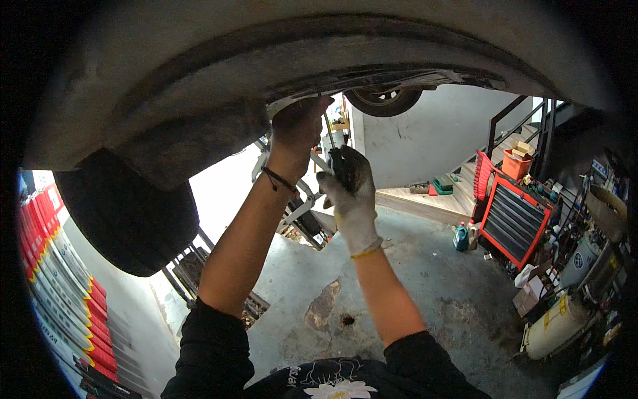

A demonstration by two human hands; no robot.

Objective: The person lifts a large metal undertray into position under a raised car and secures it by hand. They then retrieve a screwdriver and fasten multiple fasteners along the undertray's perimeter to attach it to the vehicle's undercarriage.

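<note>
The underside of a raised car (219, 73) hangs over me. My left hand (299, 126), bare with a dark cord at the wrist, reaches up to the car's lower edge; shadow hides most of its fingers. Just right of it and lower, my right hand (352, 183), in a dirty white work glove, is closed around the dark handle of a screwdriver (329, 130). The thin metal shaft points up past my left hand toward the car's edge, where its tip is lost in the dark.
A tyre (133, 216) hangs at the left and a wheel (385, 100) at the far side. To the right stand a red-framed tool cabinet (516, 219), bottles (461, 236), a cream tank (555, 329) and stairs (458, 196). Red and white boxes (66, 279) line the left wall.
</note>
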